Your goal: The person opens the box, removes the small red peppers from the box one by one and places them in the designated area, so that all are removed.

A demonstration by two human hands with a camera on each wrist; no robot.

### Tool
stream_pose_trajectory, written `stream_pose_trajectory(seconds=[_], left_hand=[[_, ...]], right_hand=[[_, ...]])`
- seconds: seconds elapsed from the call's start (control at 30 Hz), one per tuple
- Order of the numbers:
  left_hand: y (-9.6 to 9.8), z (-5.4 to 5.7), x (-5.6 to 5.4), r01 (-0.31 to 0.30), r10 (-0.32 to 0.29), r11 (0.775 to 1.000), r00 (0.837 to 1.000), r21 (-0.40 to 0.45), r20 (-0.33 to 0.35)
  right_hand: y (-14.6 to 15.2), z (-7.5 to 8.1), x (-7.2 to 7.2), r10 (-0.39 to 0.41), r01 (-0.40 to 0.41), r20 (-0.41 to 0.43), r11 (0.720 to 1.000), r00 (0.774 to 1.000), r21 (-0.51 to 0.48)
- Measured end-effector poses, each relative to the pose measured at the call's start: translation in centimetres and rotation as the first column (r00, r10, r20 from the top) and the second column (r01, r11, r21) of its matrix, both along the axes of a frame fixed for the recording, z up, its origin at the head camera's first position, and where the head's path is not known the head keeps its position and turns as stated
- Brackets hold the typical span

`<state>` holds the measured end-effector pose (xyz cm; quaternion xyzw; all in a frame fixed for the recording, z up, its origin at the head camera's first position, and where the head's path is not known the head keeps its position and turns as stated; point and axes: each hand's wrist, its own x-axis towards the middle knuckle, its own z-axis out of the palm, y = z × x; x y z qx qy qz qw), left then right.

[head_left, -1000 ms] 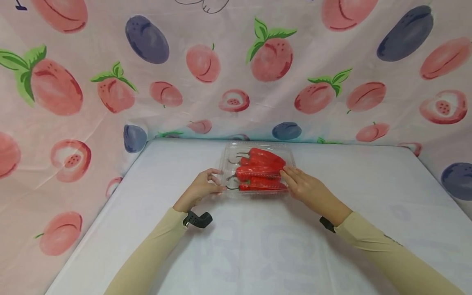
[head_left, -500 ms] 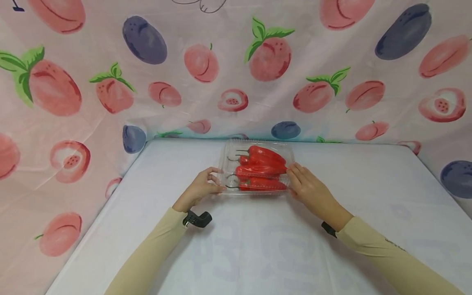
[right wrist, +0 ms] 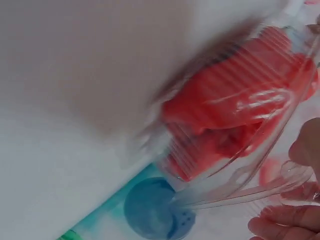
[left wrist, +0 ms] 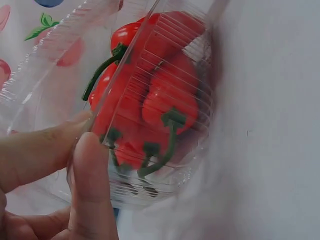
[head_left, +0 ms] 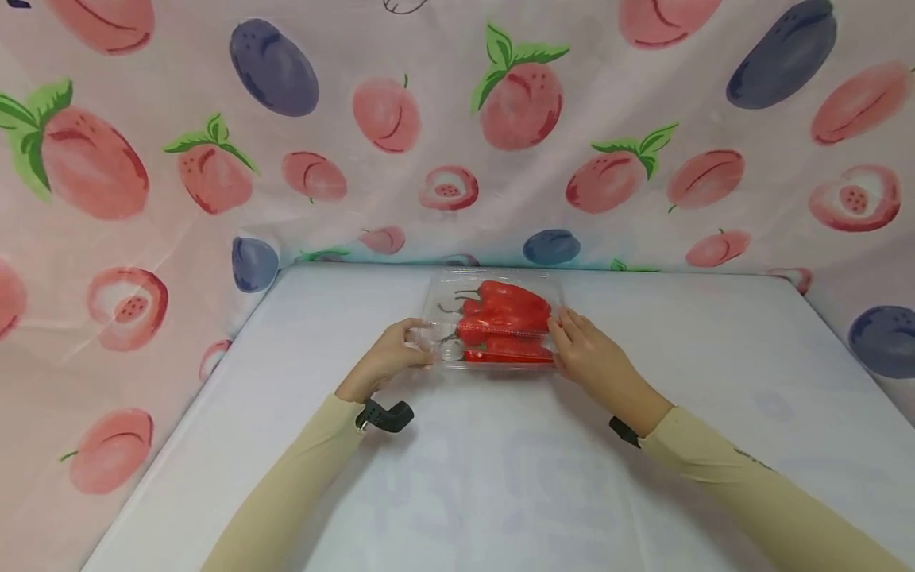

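A clear plastic clamshell container (head_left: pixel 493 366) holds several red peppers (head_left: pixel 511 306) with green stems, lying with the stems toward the left. At its left edge is my left hand (head_left: pixel 386 353); the left wrist view shows thumb and finger pinching the clear rim, near the pepper stems (left wrist: pixel 172 120). My right hand (head_left: pixel 593 353) is at the container's right edge. In the right wrist view, its thumb and fingers (right wrist: pixel 285 222) lie about a clear plastic edge (right wrist: pixel 240 197), partly cut off by the frame. The peppers show blurred through the ribbed wall there.
The container sits near the back of a white-covered table (head_left: pixel 472 477). Behind and beside the table hangs a pink cloth (head_left: pixel 429 63) printed with fruit. A black wrist mount (head_left: pixel 386 415) sits on the left wrist.
My right hand's fingers have drawn back from over the pepper tips to the container's right edge. The left hand keeps its grip. The head view has shifted slightly.
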<state>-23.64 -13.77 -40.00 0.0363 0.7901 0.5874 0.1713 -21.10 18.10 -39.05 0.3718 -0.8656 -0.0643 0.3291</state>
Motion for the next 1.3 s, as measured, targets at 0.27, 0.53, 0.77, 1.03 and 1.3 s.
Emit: stream_pose_trajectory(seconds=[0.27, 0.53, 0.77, 1.03, 1.3], left_hand=[[-0.1, -0.5, 0.0, -0.018, 0.018, 0.999, 0.999, -0.033, 0.027], [-1.1, -0.8, -0.2, 0.011, -0.012, 1.0, 0.999, 0.017, 0.031], [-1.6, -0.7, -0.9, 0.038, -0.04, 0.997, 0.998, 0.074, 0.037], [-1.7, -0.8, -1.2, 0.016, -0.023, 0.995, 0.998, 0.097, 0.066], [-1.8, -1.0, -1.1, 0.026, -0.033, 0.994, 0.997, 0.107, 0.07]], right_hand=[[0.0, -0.7, -0.3, 0.03, -0.029, -0.076, 0.999, 0.997, 0.017], [0.1, -0.7, -0.4, 0.059, -0.06, -0.049, 0.998, 0.997, -0.034], [0.4, -0.4, -0.2, 0.049, -0.049, -0.003, 0.995, 0.999, -0.086], [0.7, 1.0, -0.4, 0.059, -0.051, 0.033, 0.978, 0.998, -0.204], [1.5, 2.6, -2.0, 0.055, 0.03, 0.191, 0.909, 0.98, -0.415]])
